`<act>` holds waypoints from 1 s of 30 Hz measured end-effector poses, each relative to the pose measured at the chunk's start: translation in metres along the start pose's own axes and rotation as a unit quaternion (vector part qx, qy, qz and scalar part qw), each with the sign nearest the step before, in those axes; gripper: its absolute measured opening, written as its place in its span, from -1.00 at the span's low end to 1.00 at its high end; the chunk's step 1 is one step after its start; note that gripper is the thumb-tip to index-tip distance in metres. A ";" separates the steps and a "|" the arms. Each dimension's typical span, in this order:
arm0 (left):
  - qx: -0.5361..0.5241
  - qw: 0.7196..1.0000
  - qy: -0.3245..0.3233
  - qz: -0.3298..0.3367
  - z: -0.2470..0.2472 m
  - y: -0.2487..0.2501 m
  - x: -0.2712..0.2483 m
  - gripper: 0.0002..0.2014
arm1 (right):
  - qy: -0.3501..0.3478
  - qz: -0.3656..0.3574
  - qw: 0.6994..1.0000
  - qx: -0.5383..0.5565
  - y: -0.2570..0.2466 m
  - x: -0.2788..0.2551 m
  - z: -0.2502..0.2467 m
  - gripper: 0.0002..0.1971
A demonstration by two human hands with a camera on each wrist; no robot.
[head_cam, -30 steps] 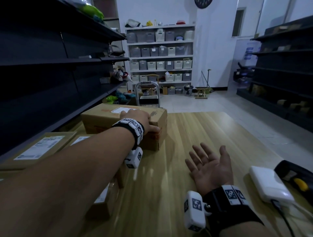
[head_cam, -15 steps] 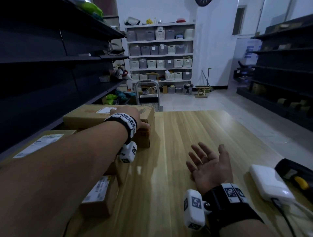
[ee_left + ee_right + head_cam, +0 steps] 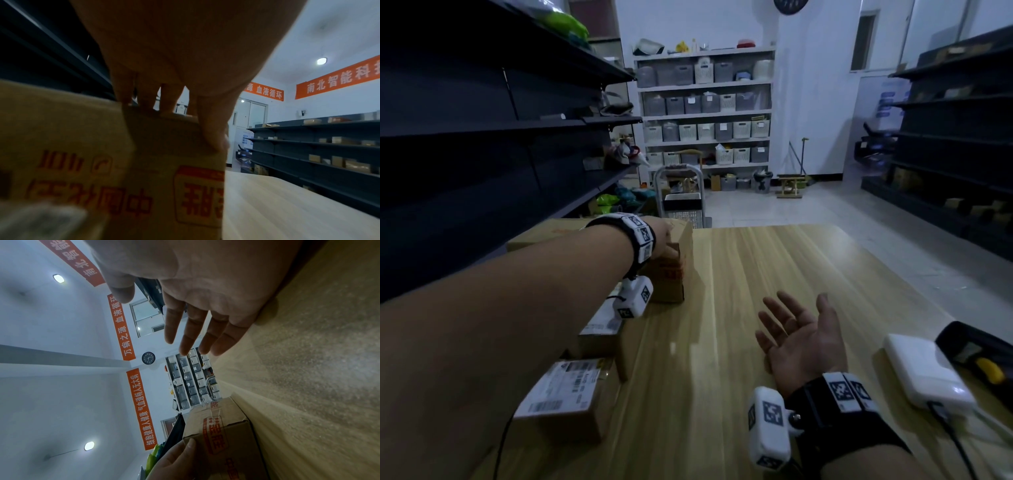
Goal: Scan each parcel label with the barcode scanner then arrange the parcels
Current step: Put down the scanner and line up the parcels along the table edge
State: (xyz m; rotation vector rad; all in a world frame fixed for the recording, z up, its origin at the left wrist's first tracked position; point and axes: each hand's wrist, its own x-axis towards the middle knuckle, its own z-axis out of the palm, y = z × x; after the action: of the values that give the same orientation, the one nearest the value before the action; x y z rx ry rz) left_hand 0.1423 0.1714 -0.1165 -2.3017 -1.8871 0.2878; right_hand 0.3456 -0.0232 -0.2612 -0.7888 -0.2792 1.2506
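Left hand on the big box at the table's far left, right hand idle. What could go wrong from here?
1. The left hand holds the big box only at its top corner; it might twist or tip.
2. That box sits close to the small parcel; pushing it could knock the parcel.
3. The scanner lies at the table's right edge, where the right hand might nudge it off.
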 end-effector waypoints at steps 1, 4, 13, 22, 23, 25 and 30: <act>0.005 1.000 -0.007 0.005 0.000 -0.002 0.002 -0.27 | 0.000 0.001 1.000 -0.001 0.000 0.000 0.000 -0.30; 0.015 1.000 -0.016 -0.003 -0.003 -0.007 0.000 -0.21 | 0.000 0.005 1.000 -0.003 0.001 0.001 0.000 -0.31; 0.052 0.998 -0.017 -0.020 -0.007 -0.014 -0.011 -0.18 | 0.003 0.006 1.000 -0.006 0.002 0.003 0.000 -0.31; 0.046 0.999 0.002 -0.019 -0.002 -0.018 -0.021 -0.25 | 0.002 0.009 1.000 -0.008 0.001 0.003 0.001 -0.32; 0.044 0.999 0.003 -0.018 -0.002 -0.019 -0.022 -0.25 | 0.002 0.010 1.000 -0.006 0.002 0.003 0.001 -0.32; 0.041 0.999 0.010 -0.013 -0.001 -0.023 -0.023 -0.25 | 0.002 0.009 1.000 -0.004 0.002 0.003 0.001 -0.32; 0.011 1.000 0.016 -0.018 0.003 -0.027 -0.031 -0.27 | -0.003 0.006 1.000 -0.003 0.003 0.004 0.000 -0.32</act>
State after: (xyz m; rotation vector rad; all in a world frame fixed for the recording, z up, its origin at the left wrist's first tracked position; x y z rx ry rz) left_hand 0.1096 0.1466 -0.1116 -2.2424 -1.8997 0.2645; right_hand 0.3449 -0.0195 -0.2639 -0.7923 -0.2843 1.2636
